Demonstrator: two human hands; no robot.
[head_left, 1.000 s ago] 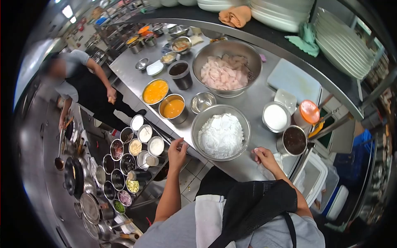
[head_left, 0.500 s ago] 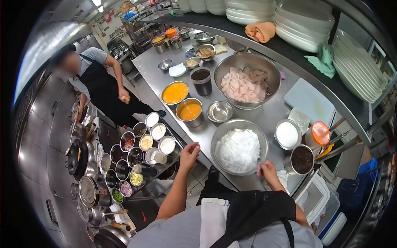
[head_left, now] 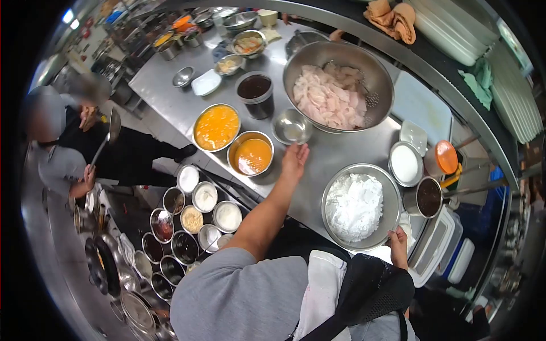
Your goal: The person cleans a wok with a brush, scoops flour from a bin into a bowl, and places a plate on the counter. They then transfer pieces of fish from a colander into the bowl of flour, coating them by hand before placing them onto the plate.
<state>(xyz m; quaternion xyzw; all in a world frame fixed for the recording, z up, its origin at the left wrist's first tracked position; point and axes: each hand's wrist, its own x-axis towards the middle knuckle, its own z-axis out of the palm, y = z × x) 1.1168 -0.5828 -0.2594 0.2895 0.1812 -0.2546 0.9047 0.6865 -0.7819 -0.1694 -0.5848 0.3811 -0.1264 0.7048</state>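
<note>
A large metal mixing bowl (head_left: 391,199) holds a heap of white powder (head_left: 354,207). My right hand (head_left: 399,244) grips its rim at the near right side. Further up the table, my left hand (head_left: 295,160) reaches out with fingers extended and apart, fingertips right at the near rim of a small metal bowl (head_left: 291,127). Just left of that hand stands a metal pot of orange liquid (head_left: 251,154). Beside it is a second pot (head_left: 216,127) of beaten-egg-like yellow-orange liquid.
A large bowl of pale sliced meat (head_left: 330,99), a dark-sauce tub (head_left: 255,95) and a white cutting board (head_left: 422,105) occupy the table. Dark-filled pot (head_left: 429,197) and white-filled container (head_left: 405,164) stand right. Seasoning containers (head_left: 193,219) crowd lower left. A co-worker holds a ladle (head_left: 114,126).
My left hand has moved from beside the table edge to the small metal bowl. My right hand stays at the mixing bowl's rim. The view has turned, and a raised ladle now shows at left.
</note>
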